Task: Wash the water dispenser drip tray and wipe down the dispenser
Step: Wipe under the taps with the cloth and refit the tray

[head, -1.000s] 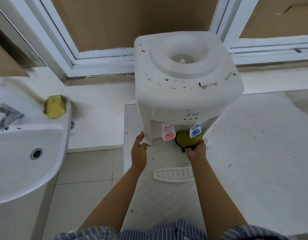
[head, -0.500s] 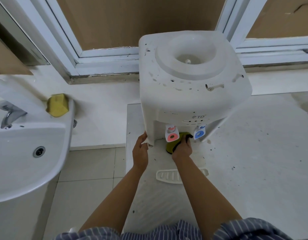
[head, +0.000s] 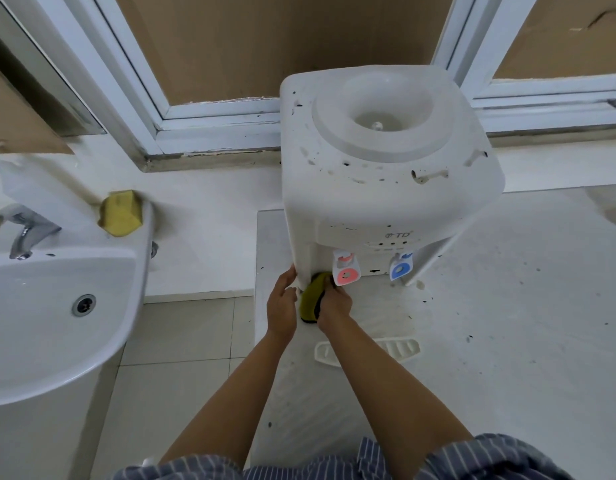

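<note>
A white, dirt-speckled water dispenser point(head: 386, 174) stands on a white counter point(head: 507, 323), with a red tap point(head: 346, 270) and a blue tap point(head: 400, 268) at its front. My right hand point(head: 334, 301) grips a yellow-green sponge point(head: 311, 296) with a dark underside, pressed against the dispenser's lower left front corner beside the red tap. My left hand point(head: 281, 301) rests with straight fingers against the dispenser's left edge. The white slotted drip tray point(head: 400, 348) lies on the counter in front, partly hidden by my right forearm.
A white washbasin point(head: 57, 306) with a metal faucet point(head: 22, 233) stands at the left, with a second yellow sponge point(head: 121, 213) on its rim. Tiled floor point(head: 182, 341) lies between basin and counter. A window frame point(head: 213, 126) runs behind.
My right hand has carried the sponge leftward, from under the blue tap, past the red tap, to the dispenser's left front corner. My left hand has stayed at the left edge.
</note>
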`<state>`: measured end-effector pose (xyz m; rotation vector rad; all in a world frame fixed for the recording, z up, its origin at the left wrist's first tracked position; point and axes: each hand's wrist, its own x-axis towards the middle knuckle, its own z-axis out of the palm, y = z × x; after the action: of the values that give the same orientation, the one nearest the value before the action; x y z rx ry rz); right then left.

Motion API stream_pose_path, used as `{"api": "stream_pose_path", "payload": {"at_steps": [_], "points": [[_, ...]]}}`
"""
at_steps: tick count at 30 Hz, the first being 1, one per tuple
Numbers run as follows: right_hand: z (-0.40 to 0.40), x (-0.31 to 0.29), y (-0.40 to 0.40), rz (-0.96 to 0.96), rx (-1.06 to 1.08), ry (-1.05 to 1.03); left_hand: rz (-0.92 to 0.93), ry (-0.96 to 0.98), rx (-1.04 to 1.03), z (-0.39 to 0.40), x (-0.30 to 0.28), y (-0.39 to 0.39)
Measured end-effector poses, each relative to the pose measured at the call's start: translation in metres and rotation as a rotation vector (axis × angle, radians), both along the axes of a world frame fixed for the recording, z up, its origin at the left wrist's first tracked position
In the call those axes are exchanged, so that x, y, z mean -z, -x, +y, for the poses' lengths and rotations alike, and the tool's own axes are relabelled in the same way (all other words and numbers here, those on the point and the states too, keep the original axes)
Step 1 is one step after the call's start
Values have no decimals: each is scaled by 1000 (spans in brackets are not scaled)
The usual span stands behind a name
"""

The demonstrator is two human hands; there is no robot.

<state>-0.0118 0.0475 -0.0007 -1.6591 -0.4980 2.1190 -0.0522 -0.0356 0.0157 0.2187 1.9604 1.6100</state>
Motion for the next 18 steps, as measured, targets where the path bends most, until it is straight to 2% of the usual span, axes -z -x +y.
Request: {"api": "stream_pose_path", "payload": {"at_steps": [6, 12, 15, 18], "points": [[8, 7, -9, -159, -334, -140, -19, -1, 9, 0, -1, 1], [-5, 15, -27, -43, -366, -410, -39, -15, 6, 0, -1, -1], [-6, 10, -27, -146, -449, -564, -40, -4, 16, 0, -1, -1], [1, 16, -22, -249, -606, -568, -25, 10, 37, 0, 1, -1]]}}
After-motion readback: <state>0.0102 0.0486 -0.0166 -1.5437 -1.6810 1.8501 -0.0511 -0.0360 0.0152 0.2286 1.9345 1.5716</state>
